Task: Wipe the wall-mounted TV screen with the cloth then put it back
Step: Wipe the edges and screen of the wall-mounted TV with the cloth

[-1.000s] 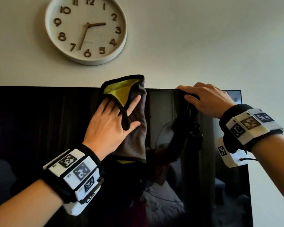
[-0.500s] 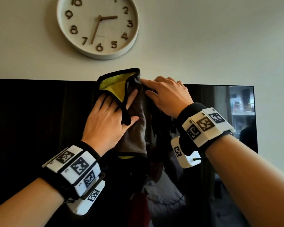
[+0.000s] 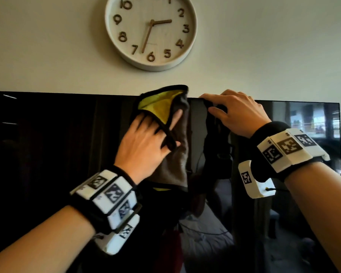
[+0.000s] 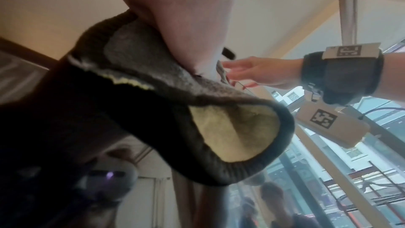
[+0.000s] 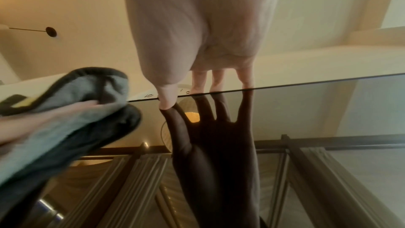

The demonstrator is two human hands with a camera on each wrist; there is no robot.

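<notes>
The black wall-mounted TV screen (image 3: 47,154) fills the lower half of the head view. A grey cloth (image 3: 177,154) with a yellow inner side and a black hem lies against the screen at its top edge. My left hand (image 3: 146,142) presses it flat, fingers straight and tucked under the folded yellow flap. In the left wrist view the cloth (image 4: 142,68) bunches under my palm. My right hand (image 3: 236,115) holds the TV's top edge just right of the cloth. Its fingers hook over the top edge (image 5: 306,82) and its thumb (image 5: 167,96) touches the glass.
A round white wall clock (image 3: 151,30) hangs on the pale wall directly above the cloth. The TV's right edge (image 3: 340,134) is close to my right wrist. The glass reflects a room and windows.
My right hand slid left along the top edge until it touched the cloth, then drew a little back to the right. My left hand kept the cloth at the top edge.
</notes>
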